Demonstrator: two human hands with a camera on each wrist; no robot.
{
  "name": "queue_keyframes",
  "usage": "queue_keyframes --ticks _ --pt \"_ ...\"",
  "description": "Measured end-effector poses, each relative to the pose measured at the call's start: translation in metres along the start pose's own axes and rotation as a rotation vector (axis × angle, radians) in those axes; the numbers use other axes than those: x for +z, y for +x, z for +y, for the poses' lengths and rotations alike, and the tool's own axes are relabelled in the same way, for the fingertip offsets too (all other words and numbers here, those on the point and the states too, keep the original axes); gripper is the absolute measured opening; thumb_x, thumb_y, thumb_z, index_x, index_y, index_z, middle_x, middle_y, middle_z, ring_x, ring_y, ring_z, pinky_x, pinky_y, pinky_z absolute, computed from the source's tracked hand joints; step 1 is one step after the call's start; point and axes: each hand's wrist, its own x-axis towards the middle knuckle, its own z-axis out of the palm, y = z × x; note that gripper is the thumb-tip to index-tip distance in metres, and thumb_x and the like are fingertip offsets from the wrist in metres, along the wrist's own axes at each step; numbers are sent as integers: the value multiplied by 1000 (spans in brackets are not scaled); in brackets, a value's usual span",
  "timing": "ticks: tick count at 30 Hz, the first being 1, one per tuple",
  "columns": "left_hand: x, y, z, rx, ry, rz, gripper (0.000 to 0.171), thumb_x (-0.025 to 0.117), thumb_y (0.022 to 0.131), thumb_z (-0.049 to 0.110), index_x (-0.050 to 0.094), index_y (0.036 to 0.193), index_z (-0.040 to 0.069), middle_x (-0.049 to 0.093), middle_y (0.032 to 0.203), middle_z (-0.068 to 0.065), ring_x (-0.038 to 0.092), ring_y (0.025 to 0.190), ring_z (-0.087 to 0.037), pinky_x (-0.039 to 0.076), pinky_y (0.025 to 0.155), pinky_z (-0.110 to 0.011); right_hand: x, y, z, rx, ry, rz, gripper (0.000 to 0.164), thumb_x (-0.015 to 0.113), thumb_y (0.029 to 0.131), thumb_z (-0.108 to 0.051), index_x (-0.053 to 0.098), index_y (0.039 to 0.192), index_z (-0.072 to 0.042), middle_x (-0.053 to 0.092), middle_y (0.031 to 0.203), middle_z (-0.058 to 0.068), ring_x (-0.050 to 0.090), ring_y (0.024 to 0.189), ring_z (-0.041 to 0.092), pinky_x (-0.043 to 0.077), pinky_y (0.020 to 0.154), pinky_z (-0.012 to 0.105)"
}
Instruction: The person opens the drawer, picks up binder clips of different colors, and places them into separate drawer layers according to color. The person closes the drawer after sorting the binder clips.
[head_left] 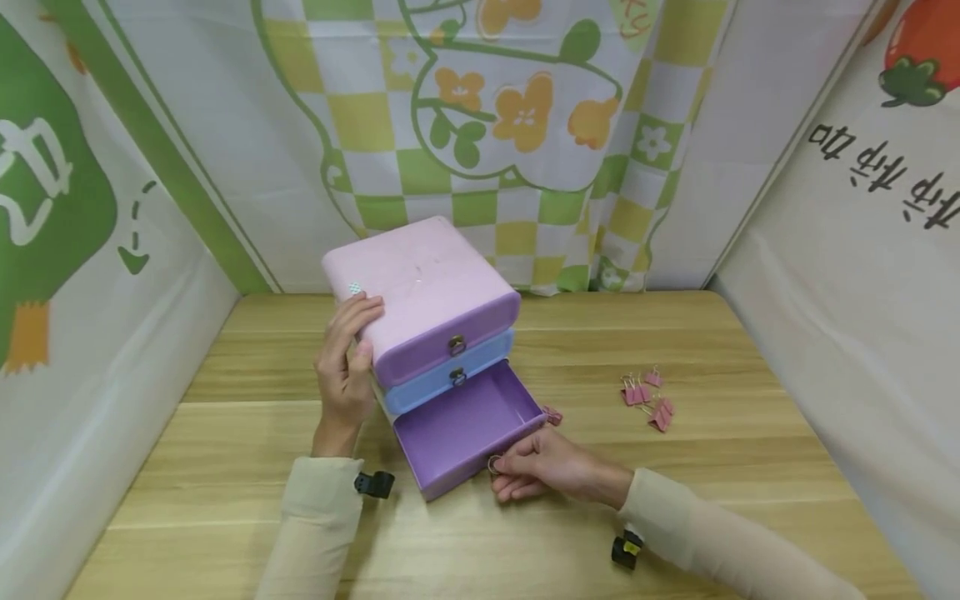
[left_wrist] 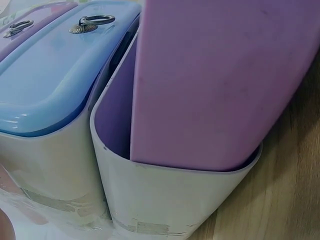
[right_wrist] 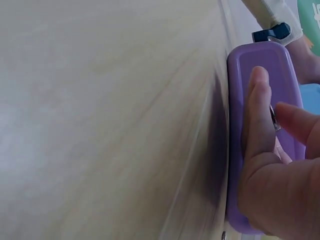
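A small drawer cabinet (head_left: 427,283) with a pink top stands on the table, its lilac top drawer (head_left: 450,346) and blue middle drawer (head_left: 450,371) closed. The purple bottom drawer (head_left: 465,425) is pulled far out, and nothing shows inside it. My right hand (head_left: 551,467) pinches the metal ring pull (head_left: 493,464) on this drawer's front, the ring partly hidden by the fingers. In the right wrist view the ring pull (right_wrist: 275,119) lies between thumb and fingers. My left hand (head_left: 347,367) rests against the cabinet's left side, fingers laid over its top edge.
Several pink binder clips (head_left: 635,392) lie on the wooden table (head_left: 735,467) to the right. Another pink clip (head_left: 553,415) sits just beside the drawer's right corner. A patterned curtain (head_left: 510,200) hangs behind the cabinet, and printed cloth walls flank the table.
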Motion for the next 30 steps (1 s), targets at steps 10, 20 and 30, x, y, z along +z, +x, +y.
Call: queue_keyframes --ticks 10,20,30 --pt "1 0 1 3 -4 10 42 46 92 10 72 118 -12 71 126 -30 57 139 -38 38 128 -54 -36 -21 7 10 60 64 37 57 105 -17 68 122 15 81 104 18 81 91 17 66 87 29" --pt "0 1 0 9 -3 2 43 46 92 10 71 118 -12 70 126 -30 57 139 -38 38 128 -53 -69 -26 1 -14 148 228 46 56 107 -20 60 132 18 81 107 20 82 93 18 66 90 29" --pt "1 0 1 20 -3 8 42 46 91 9 71 118 -12 70 126 -31 58 139 -39 39 127 -53 -78 -6 -4 22 54 305 39 63 105 -26 72 120 10 82 97 18 82 82 18 68 79 28"
